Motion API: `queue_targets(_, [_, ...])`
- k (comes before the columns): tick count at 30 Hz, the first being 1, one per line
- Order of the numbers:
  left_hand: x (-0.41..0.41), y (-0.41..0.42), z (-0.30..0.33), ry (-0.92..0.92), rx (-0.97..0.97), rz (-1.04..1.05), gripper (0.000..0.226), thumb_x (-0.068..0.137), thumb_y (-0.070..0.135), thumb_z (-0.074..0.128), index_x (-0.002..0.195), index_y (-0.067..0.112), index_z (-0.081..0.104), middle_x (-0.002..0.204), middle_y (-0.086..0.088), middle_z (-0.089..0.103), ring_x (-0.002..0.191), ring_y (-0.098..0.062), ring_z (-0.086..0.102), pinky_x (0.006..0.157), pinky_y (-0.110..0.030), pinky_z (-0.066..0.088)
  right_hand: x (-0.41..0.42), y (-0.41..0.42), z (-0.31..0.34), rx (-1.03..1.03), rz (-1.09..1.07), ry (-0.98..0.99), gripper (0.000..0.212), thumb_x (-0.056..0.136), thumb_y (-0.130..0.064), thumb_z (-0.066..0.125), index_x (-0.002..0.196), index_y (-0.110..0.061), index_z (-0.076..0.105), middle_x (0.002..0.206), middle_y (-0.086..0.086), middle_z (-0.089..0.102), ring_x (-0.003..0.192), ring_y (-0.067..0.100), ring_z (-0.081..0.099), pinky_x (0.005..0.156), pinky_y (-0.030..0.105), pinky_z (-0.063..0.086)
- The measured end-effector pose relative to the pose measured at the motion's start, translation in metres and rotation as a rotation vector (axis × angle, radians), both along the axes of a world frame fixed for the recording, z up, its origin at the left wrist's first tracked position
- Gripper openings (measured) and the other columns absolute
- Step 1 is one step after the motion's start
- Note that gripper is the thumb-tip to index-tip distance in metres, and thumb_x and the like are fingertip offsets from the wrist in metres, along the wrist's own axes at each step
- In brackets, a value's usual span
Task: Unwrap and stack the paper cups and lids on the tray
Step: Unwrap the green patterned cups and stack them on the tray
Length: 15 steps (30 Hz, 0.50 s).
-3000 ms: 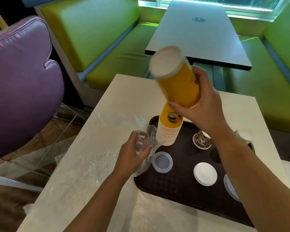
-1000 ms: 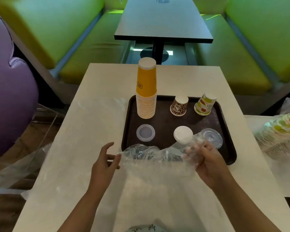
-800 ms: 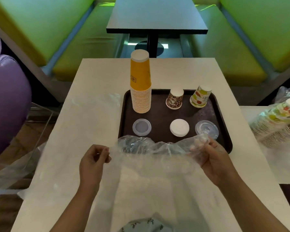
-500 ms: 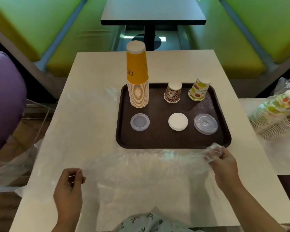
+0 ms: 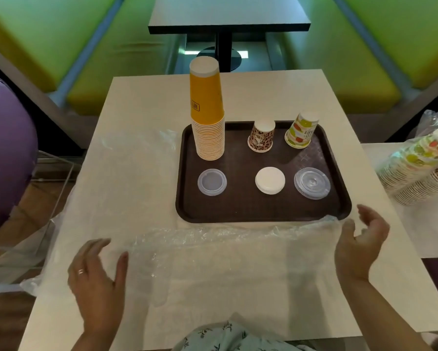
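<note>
Head view: yellow cup stack (image 5: 207, 115) stands upright, mouths down, at tray (image 5: 238, 211) far-left corner. Plastic wrap (image 5: 212, 239) lies crosswise on bench (image 5: 142, 102), between left hand (image 5: 97, 274) and right hand (image 5: 362, 241); fingers apart, holding nothing.

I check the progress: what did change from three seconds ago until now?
The right hand set the yellow cup stack on the tray. Both hands spread the plastic wrap flat, then let go; the left hand is open. Lids and single cups stayed.

Left hand (image 5: 97, 277) spread flat, right hand (image 5: 362, 241) apparently loosely cupped
</note>
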<state>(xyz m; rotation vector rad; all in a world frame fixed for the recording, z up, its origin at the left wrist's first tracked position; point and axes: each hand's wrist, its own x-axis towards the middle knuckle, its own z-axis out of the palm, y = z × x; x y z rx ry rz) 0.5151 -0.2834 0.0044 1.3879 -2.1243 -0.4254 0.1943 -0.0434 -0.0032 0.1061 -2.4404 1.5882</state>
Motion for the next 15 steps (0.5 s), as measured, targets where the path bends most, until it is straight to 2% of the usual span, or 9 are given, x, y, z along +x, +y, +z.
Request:
queue_targets(1, [-0.008, 0.005, 0.006, -0.025, -0.076, -0.101, 0.044, 0.094, 0.038, 0.044, 0.118, 0.003, 0.055, 0.123, -0.019, 0.054, 0.116, -0.035, 0.047, 0.099, -0.046, 0.032, 0.010, -0.009, 0.016, 0.016, 0.095, 0.167, 0.031, 0.085, -0.005, 0.048, 0.116, -0.003, 0.053, 0.107, -0.015, 0.044, 0.106, 0.017, 0.048, 0.099, 0.028, 0.037])
queue_targets(3, [-0.026, 0.014, 0.004, -0.130, -0.101, -0.281, 0.049, 0.097, 0.044, 0.030, 0.127, 0.011, 0.050, 0.132, -0.012, 0.052, 0.124, -0.028, 0.043, 0.107, -0.044, 0.023, 0.037, -0.033, 0.042, 0.019, 0.388, 0.363, 0.030, 0.088, -0.011, 0.048, 0.117, -0.005, 0.052, 0.114, -0.008, 0.047, 0.112, 0.020, 0.047, 0.100, 0.031, 0.034])
queue_targets(6, [-0.055, 0.029, -0.018, -0.348, -0.063, -0.483, 0.058, 0.099, 0.050, 0.014, 0.142, 0.018, 0.036, 0.150, -0.002, 0.035, 0.144, -0.015, 0.016, 0.115, -0.040, 0.002, 0.089, -0.072, 0.042, 0.181, 0.839, 0.383, 0.033, 0.094, -0.023, 0.043, 0.127, -0.019, 0.048, 0.134, -0.004, 0.048, 0.131, 0.013, 0.039, 0.111, 0.038, 0.021])
queue_targets(8, [-0.066, 0.041, -0.041, -0.480, -0.068, -0.592, 0.059, 0.100, 0.046, 0.014, 0.147, 0.014, 0.030, 0.156, -0.004, 0.021, 0.146, -0.019, 0.009, 0.114, -0.044, 0.002, 0.121, -0.089, 0.015, 0.421, 1.058, 0.395, 0.043, 0.101, -0.037, 0.030, 0.140, -0.023, 0.037, 0.150, -0.004, 0.035, 0.143, 0.011, 0.022, 0.116, 0.035, 0.008])
queue_targets(11, [-0.076, 0.056, -0.064, -0.573, -0.115, -0.705, 0.062, 0.091, 0.036, 0.029, 0.146, 0.008, 0.032, 0.157, -0.010, 0.019, 0.144, -0.029, 0.017, 0.112, -0.052, 0.010, 0.143, -0.094, -0.035, 0.804, 1.181, 0.454, 0.055, 0.101, -0.049, 0.013, 0.148, -0.023, 0.027, 0.157, -0.004, 0.022, 0.146, 0.014, 0.011, 0.113, 0.041, 0.010])
queue_targets(13, [-0.079, 0.059, -0.072, -0.588, -0.084, -0.690, 0.066, 0.088, 0.036, 0.033, 0.147, 0.005, 0.029, 0.157, -0.011, 0.019, 0.143, -0.030, 0.018, 0.112, -0.050, 0.009, 0.136, -0.091, -0.053, 0.910, 1.157, 0.377, 0.057, 0.100, -0.050, 0.010, 0.148, -0.023, 0.028, 0.157, -0.005, 0.020, 0.145, 0.015, 0.015, 0.109, 0.044, 0.013])
queue_targets(15, [-0.080, 0.061, -0.078, -0.594, -0.033, -0.637, 0.062, 0.095, 0.040, 0.025, 0.147, 0.005, 0.026, 0.157, -0.010, 0.016, 0.143, -0.026, 0.015, 0.113, -0.047, 0.005, 0.121, -0.084, -0.064, 0.974, 1.109, 0.294, 0.058, 0.100, -0.051, 0.009, 0.147, -0.024, 0.029, 0.157, -0.007, 0.016, 0.144, 0.014, 0.016, 0.110, 0.045, 0.011])
